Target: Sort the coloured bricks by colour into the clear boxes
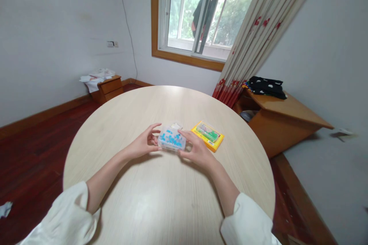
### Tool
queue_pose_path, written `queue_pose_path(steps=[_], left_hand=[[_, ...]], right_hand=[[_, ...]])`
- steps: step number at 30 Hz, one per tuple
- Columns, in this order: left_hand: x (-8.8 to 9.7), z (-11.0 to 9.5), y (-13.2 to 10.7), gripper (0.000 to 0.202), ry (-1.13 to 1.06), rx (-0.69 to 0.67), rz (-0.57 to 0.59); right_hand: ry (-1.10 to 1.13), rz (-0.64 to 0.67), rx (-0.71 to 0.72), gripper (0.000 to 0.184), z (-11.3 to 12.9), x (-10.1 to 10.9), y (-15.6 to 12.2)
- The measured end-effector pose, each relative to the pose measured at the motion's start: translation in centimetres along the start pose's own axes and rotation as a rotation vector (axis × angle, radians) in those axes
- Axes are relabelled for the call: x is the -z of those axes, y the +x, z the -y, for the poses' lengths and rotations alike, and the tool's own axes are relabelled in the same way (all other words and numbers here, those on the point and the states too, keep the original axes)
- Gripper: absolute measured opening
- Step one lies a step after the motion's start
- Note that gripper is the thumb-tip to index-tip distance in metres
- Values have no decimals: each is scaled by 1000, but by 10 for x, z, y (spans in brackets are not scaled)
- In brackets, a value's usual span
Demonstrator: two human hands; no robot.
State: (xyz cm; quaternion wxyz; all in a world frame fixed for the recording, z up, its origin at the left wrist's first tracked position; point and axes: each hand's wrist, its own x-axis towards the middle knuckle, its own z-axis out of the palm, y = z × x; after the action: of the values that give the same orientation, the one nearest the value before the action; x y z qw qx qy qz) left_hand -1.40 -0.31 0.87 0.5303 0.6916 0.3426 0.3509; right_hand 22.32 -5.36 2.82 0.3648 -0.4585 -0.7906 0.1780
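A small clear plastic box (171, 139) with blue pieces or a blue pattern showing through it is near the middle of the round table. My right hand (198, 149) grips its right end, with a finger over the top and the thumb at the near lower edge. At the left end is my left hand (143, 140), thumb and fingers spread apart; whether its fingertips touch the box I cannot tell. Just behind the box, a small whitish item (176, 126) is partly hidden. To the right of the box lies a yellow package (217, 144) with a clear, green-filled front.
The round pale wooden table (161, 203) fills the foreground. A small cabinet (112, 85) with papers stands at the back left. On the right, a tilted wooden desk (293, 113) bears dark cloth (267, 86). A curtain (253, 34) hangs beside the window; a person (197, 15) shows through the glass.
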Motion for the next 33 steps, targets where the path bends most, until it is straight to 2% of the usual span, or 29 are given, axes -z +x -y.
queue_pose_path(steps=[4,7,8,11,14,21,27,30,33], left_hand=[[3,-4,2,75,-15,14,-110],[3,-2,3,71,-8,18,-122],[2,0,4,70,-6,18,-117],[-1,3,4,69,2,26,-99],[-4,5,5,67,17,33,-91],[-4,6,5,61,41,29,-79],[-5,9,6,61,46,14,-82],[-5,10,6,61,48,2,-95],[-3,12,7,54,84,-18,-148]], right_hand=[[-138,-299,-21,61,-17,34,-1],[-231,-501,-101,61,-37,59,-7],[-251,-524,-131,60,-44,65,-10],[-262,-532,-183,60,-61,73,-16],[-233,-491,-220,60,-71,71,-19],[-146,-431,-302,62,-72,70,-19],[-135,-414,-314,61,-76,72,-22],[-212,-414,-294,65,-76,75,-23],[-384,-515,-235,72,-66,78,-21]])
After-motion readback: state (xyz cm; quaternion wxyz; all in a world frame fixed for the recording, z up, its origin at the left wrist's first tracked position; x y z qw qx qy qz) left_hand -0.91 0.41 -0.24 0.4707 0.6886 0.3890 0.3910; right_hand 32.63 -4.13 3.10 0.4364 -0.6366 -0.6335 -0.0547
